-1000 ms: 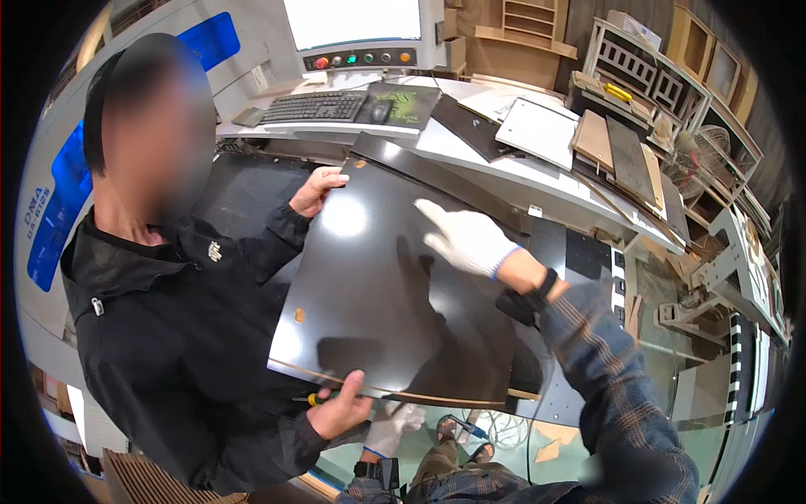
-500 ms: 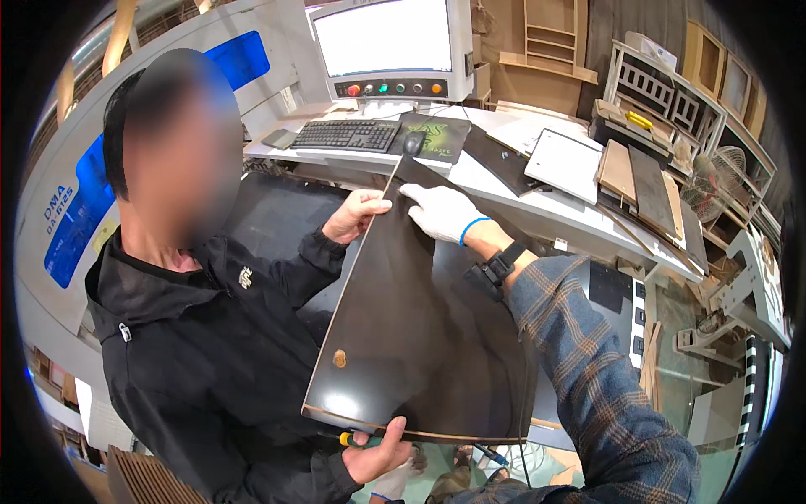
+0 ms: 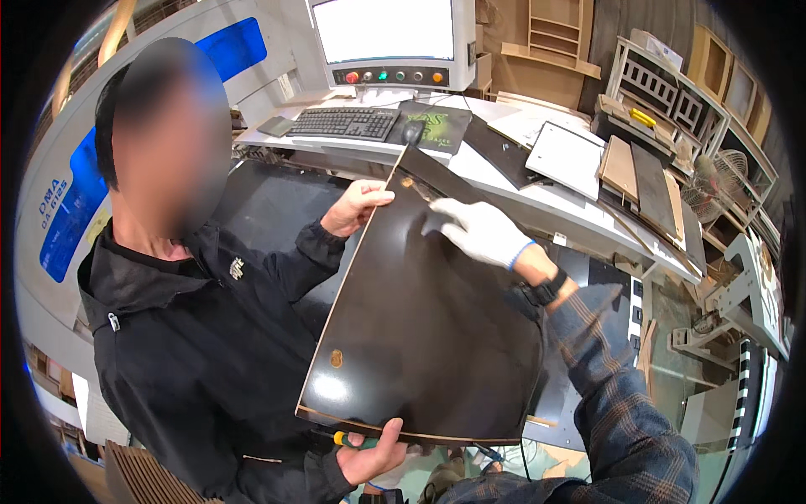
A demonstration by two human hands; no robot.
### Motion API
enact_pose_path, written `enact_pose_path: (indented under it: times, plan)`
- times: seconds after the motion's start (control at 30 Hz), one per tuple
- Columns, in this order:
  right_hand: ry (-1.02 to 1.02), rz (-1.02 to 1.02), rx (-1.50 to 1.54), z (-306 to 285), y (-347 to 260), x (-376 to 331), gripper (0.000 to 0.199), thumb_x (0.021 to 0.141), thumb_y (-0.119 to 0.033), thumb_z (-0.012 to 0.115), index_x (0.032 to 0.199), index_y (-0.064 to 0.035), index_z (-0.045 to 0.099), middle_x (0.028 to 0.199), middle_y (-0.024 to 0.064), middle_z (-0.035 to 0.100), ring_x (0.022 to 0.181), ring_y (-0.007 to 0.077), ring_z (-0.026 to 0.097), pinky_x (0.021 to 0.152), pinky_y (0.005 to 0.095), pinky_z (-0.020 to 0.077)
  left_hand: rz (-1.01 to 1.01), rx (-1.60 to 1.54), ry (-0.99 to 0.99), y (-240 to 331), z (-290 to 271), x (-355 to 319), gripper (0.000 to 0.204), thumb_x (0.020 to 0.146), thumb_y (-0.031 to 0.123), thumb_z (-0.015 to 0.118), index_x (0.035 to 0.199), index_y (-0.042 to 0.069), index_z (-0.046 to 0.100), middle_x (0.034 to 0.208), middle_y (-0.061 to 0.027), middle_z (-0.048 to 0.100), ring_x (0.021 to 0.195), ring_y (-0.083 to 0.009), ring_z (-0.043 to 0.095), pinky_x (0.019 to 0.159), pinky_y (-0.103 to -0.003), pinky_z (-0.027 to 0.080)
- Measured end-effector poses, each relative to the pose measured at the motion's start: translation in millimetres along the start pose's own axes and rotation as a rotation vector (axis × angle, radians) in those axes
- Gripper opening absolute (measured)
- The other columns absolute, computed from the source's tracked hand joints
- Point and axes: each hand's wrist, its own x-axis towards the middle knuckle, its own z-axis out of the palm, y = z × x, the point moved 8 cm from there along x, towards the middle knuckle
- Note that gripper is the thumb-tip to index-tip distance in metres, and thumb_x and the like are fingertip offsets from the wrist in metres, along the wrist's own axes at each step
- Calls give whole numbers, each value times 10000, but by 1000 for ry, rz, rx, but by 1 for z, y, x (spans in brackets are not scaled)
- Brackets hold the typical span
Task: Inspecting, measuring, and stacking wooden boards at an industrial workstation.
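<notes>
A glossy dark brown panel (image 3: pixel 420 311) with pale edges is tilted in front of me. One hole (image 3: pixel 407 182) shows near its top corner, another (image 3: pixel 337 359) at lower left. Over its upper part is my right hand (image 3: pixel 483 233), in a white glove with fingers stretched toward the top hole; I see nothing held in it. Of my left hand (image 3: pixel 388 480), only a sliver near the wrist shows under the panel, its fingers hidden. A co-worker's hand (image 3: pixel 359 207) grips the upper left edge; their other hand (image 3: pixel 375 458) supports the bottom edge and holds a yellow-and-green handled tool (image 3: pixel 348 439).
The co-worker in a black jacket (image 3: pixel 201 336) stands close at left. Behind the panel, a white desk (image 3: pixel 537 191) carries a keyboard (image 3: pixel 344 123), a mouse (image 3: pixel 412 132) and stacked boards (image 3: pixel 651 189). Above is a monitor (image 3: pixel 386 34) with buttons below. A fan (image 3: pixel 720 176) stands at right.
My right hand has moved right and slightly down from the panel's top corner, uncovering the upper hole. The panel has shifted slightly left, still held by the co-worker.
</notes>
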Motion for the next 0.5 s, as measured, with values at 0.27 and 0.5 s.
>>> enact_pose_path:
  times: [0.27, 0.5]
  plan:
    - [-91, 204, 64, 11, 41, -198, 270, 982, -265, 644, 1177, -80, 663, 977, 202, 745, 915, 421, 718, 824, 497, 568, -205, -32, 130, -28, -1, 6, 170, 948, 30, 543, 779, 24, 548, 795, -20, 521, 838, -158, 633, 1104, -467, 532]
    - [-230, 534, 152, 9, 47, -319, 226, 937, -255, 721, 965, -33, 688, 820, 183, 718, 776, 391, 709, 726, 444, 555, 608, 1741, -372, 90, -31, 70, 392, 969, 181, 678, 1285, -44, 620, 1218, -137, 713, 1049, -239, 704, 1001, -403, 542]
